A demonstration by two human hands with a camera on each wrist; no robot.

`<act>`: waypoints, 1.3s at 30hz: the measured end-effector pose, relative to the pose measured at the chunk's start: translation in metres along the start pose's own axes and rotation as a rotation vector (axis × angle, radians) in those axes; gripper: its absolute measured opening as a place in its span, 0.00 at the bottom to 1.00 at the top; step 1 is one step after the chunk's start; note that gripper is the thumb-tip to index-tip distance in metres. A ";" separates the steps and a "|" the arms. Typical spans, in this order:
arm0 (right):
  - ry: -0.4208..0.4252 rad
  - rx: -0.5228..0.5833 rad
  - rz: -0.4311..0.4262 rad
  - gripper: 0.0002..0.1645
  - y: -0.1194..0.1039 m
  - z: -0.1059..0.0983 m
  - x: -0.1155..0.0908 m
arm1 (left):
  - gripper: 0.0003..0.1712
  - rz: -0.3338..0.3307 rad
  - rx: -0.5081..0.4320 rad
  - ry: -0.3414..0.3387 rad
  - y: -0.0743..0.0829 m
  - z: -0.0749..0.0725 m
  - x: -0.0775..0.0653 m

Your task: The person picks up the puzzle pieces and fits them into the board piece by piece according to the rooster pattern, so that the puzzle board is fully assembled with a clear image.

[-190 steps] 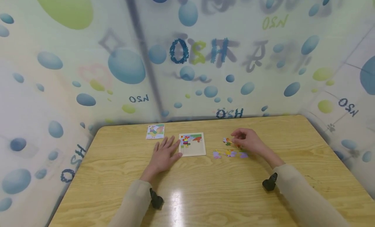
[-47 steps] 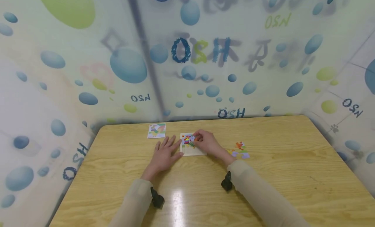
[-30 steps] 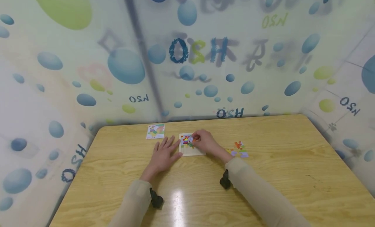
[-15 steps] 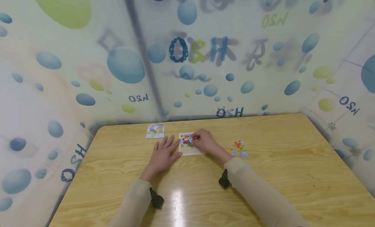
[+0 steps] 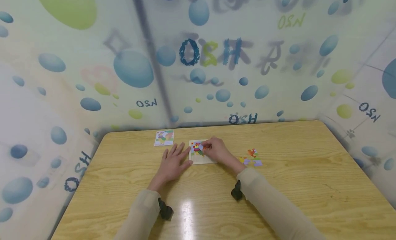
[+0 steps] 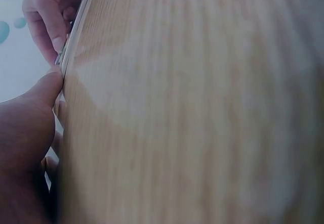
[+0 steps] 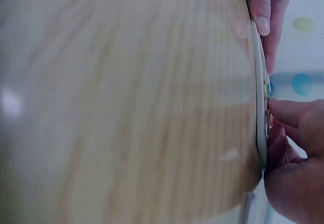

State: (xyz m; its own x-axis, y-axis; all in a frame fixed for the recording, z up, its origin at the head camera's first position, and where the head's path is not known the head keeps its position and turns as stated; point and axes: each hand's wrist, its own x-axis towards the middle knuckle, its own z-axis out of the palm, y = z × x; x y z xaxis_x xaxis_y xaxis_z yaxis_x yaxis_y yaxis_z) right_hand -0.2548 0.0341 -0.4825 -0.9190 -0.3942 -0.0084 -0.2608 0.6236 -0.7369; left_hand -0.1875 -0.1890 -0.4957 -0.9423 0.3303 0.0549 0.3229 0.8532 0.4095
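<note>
A small square puzzle board (image 5: 199, 160) lies on the table, with colourful rooster pieces (image 5: 196, 148) in its upper left part. My right hand (image 5: 218, 151) is over the board's upper right, thumb and fingertips pinching a small puzzle piece (image 5: 201, 147) beside the rooster; the hand covers much of that corner. In the right wrist view, the right thumb (image 7: 286, 112) is right at the pieces on the board. My left hand (image 5: 172, 165) rests palm down with spread fingers, touching the board's left edge. The left thumb (image 6: 48, 86) is at that edge in the left wrist view.
Several loose puzzle pieces (image 5: 257, 162) lie right of the board, including an orange one (image 5: 252, 153); my right forearm comes close to them. A square picture card (image 5: 164, 138) lies at the back left. The wooden table (image 5: 123, 171) meets a patterned wall (image 5: 216, 99) behind.
Since the oldest frame, my right hand has moved left from the loose pieces to the board with a piece. Over the last second the fingertips have shifted only slightly there. The left hand stays put.
</note>
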 end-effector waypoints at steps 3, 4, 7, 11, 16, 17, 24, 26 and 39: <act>0.009 0.009 -0.001 0.16 0.001 0.000 0.000 | 0.35 0.005 -0.002 0.008 -0.001 0.001 0.000; 0.011 0.013 0.000 0.15 0.001 0.001 0.000 | 0.35 0.005 -0.001 0.006 -0.002 0.001 0.000; 0.019 0.020 0.008 0.14 0.003 0.001 0.000 | 0.36 0.007 -0.004 0.000 -0.003 0.003 0.001; 0.018 0.027 0.014 0.13 0.006 0.001 0.000 | 0.36 0.008 -0.011 -0.008 -0.003 0.004 0.002; 0.009 0.037 -0.003 0.13 0.006 0.001 0.000 | 0.36 0.008 -0.005 -0.006 -0.004 0.004 0.001; 0.008 0.036 -0.005 0.13 0.005 0.001 0.000 | 0.36 0.005 -0.003 -0.011 -0.004 0.004 0.001; 0.002 0.018 -0.014 0.13 0.003 -0.001 0.000 | 0.36 -0.017 -0.005 -0.035 -0.004 0.003 0.002; 0.004 0.019 -0.007 0.13 0.002 -0.002 -0.001 | 0.36 -0.015 -0.011 -0.034 -0.004 0.003 0.003; -0.014 0.019 0.006 0.14 0.000 -0.002 -0.002 | 0.36 0.000 -0.016 -0.002 -0.003 0.001 0.000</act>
State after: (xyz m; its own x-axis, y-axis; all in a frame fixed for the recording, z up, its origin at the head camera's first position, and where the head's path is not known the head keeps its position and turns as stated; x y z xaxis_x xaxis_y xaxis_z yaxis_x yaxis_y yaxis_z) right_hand -0.2540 0.0362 -0.4815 -0.9163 -0.3999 -0.0219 -0.2496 0.6128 -0.7498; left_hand -0.1882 -0.1908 -0.4979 -0.9421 0.3310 0.0530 0.3214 0.8467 0.4241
